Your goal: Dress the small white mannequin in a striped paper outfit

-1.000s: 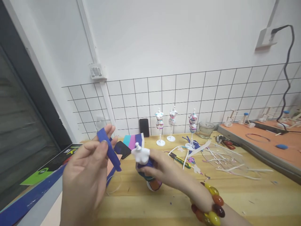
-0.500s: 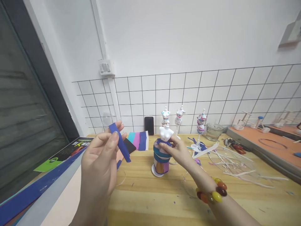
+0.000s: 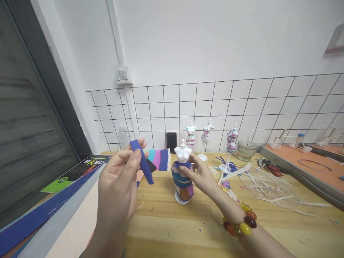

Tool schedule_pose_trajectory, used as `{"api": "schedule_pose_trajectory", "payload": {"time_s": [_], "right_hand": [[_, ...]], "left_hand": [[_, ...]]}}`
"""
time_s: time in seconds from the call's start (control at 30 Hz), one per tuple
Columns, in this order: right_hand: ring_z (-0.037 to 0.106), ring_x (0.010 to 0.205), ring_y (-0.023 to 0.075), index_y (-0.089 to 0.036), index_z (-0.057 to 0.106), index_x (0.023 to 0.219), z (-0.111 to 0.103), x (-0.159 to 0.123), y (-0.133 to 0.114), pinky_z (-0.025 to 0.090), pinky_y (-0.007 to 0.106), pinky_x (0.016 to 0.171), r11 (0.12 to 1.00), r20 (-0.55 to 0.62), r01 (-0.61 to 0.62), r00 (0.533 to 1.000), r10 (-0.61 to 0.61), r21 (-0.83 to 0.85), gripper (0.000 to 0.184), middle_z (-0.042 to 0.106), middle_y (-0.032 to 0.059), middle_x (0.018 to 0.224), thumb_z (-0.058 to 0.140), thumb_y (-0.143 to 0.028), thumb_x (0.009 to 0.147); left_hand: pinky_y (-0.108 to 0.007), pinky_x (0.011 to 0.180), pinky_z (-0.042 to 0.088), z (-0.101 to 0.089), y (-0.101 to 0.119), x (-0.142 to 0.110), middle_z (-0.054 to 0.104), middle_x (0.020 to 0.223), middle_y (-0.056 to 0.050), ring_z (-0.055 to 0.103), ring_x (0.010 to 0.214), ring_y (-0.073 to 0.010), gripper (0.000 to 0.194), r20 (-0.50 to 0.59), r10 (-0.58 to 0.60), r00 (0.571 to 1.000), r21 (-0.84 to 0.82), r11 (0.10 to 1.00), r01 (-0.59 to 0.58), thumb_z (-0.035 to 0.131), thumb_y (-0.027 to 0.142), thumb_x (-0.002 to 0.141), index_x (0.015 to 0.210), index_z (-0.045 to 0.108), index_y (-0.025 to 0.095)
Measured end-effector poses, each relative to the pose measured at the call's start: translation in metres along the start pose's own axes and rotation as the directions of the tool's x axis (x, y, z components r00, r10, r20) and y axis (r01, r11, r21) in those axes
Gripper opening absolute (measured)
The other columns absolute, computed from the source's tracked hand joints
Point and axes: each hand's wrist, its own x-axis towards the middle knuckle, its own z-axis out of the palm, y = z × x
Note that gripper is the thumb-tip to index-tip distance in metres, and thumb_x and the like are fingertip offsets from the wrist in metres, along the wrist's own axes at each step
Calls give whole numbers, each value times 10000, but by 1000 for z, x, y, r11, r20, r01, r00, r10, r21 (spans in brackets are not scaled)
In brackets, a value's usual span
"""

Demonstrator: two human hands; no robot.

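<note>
Between the thumb and fingers of my left hand [image 3: 120,179] is a narrow blue paper strip [image 3: 145,166], slanting down to the right. My right hand [image 3: 200,173] grips a small white mannequin [image 3: 183,154] at the waist from the right side. A skirt [image 3: 182,177] in teal, blue, brown and purple pieces wraps the mannequin's lower body. Its round white base [image 3: 180,199] touches or nearly touches the wooden table [image 3: 161,229]. The strip and the mannequin are apart.
Three decorated mannequins, one of them on the right [image 3: 232,141], stand along the tiled wall. A phone [image 3: 171,142] leans there beside a striped coloured sheet [image 3: 161,160]. White strips [image 3: 266,186] and a glass bowl [image 3: 245,149] lie to the right; coloured sheets [image 3: 48,211] are at left.
My right hand has turned the mannequin upright and lowered it toward the table. The left hand keeps the blue strip. The camera view has swung right.
</note>
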Motion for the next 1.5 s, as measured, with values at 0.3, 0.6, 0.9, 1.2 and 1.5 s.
{"api": "schedule_pose_trajectory", "payload": {"time_s": [0.3,0.6,0.9,1.2,1.5], "right_hand": [[582,1017,242,-216,533,1207,2,-3,1,456,383,864,998,23,44,999,-45,45,431,639,75,1120,626,-293,794],[588,1036,241,-229,513,1241,2,-3,4,459,393,885,997,28,67,997,-67,30,462,635,77,1127,629,-270,796],[577,1063,242,-234,505,1238,2,-3,-1,461,411,913,996,46,78,996,-79,34,448,622,76,1148,616,-268,805],[556,1121,259,-239,459,1289,0,-3,-1,451,459,939,993,-27,17,1000,-14,113,543,588,101,1210,648,-350,793],[592,1073,226,-258,548,1149,-15,-21,-49,479,422,941,956,-374,197,922,-105,218,278,637,83,1111,547,-355,889]], "left_hand": [[-421,936,437,-1,-1,-2,673,1077,-55,583,1088,-265,167,75,-98,992,14,995,97,699,289,773,682,612,180],[-461,1049,327,-5,-5,-1,671,1129,-49,658,943,-209,160,152,-110,982,66,993,101,677,287,805,709,600,184],[-433,1022,371,-5,-8,-1,678,1110,-43,574,1127,-251,147,155,-99,983,87,992,87,690,293,791,709,613,198],[-384,964,424,-6,-9,1,655,1107,-39,588,1070,-228,154,237,-122,964,162,983,85,672,305,802,708,619,195],[-243,570,499,4,5,-13,682,658,-29,614,602,-145,166,440,-403,803,419,882,213,669,309,779,664,621,199]]}}
